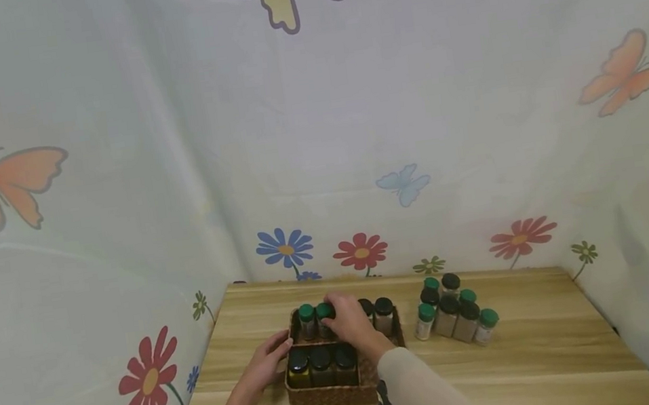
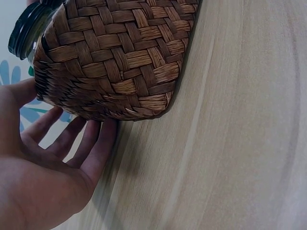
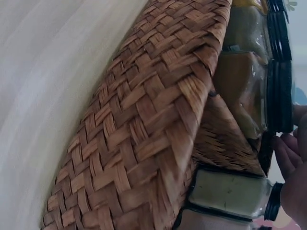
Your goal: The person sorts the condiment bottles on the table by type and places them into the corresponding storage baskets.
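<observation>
A brown woven basket [image 1: 331, 396] stands on the table, with three black-lidded jars [image 1: 320, 359] in its front compartment and more jars along the back. My left hand [image 1: 268, 360] rests against the basket's left side, its fingers [image 2: 98, 148] lightly bent along the weave and thumb near the rim. Reaching over the front row, my right hand [image 1: 349, 319] pinches a green-capped spice jar [image 1: 323, 312] in the back row. Another green-capped jar [image 1: 307, 321] is just left of it. In the right wrist view the pinched jar is hidden behind other jars.
To the basket's right, several spice jars [image 1: 450, 312] with green and black caps stand in a cluster on the wooden table [image 1: 534, 346]. Two black-capped jars, one of them in plain sight [image 1: 384, 314], sit at the basket's back right. A patterned curtain [image 1: 317, 148] surrounds the table.
</observation>
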### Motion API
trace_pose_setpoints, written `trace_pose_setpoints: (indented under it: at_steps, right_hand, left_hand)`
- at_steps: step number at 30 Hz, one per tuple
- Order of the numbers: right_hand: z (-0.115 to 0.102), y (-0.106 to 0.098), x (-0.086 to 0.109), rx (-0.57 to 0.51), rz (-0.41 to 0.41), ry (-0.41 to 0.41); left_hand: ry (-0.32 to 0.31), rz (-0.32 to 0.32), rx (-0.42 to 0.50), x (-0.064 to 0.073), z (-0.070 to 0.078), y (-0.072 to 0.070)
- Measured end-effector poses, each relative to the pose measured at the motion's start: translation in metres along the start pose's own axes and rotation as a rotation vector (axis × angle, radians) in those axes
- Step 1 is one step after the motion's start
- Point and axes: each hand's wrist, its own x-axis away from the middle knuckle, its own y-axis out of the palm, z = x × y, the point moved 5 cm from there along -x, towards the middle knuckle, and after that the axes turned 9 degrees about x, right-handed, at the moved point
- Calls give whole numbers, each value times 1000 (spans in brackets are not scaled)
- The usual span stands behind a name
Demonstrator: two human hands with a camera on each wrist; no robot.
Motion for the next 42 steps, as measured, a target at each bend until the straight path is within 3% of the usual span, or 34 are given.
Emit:
trace_pose_setpoints:
  at_steps: [6,10,15,23,32,42]
  right_hand:
    - [-7,-17,5,20,-60,-62]
    - [0,-40,15,-10,-73,-89]
    - [20,-77,39,-45,6,-100]
    - [75,-118,86,-84,157,-3]
    - [129,-121,119,20,232,78]
    - [150,-114,120,64,214,84]
  left_hand:
    - [-10,17,-4,-2,-2,-5]
    - [-12,15,-13,-3,-3,-3]
    - [-13,13,-9,-2,-2,1]
    - [-12,18,-25,-2,0,1]
    - [-23,20,-7,-4,-2,0]
    - [-39,20,-23,-3,-2,0]
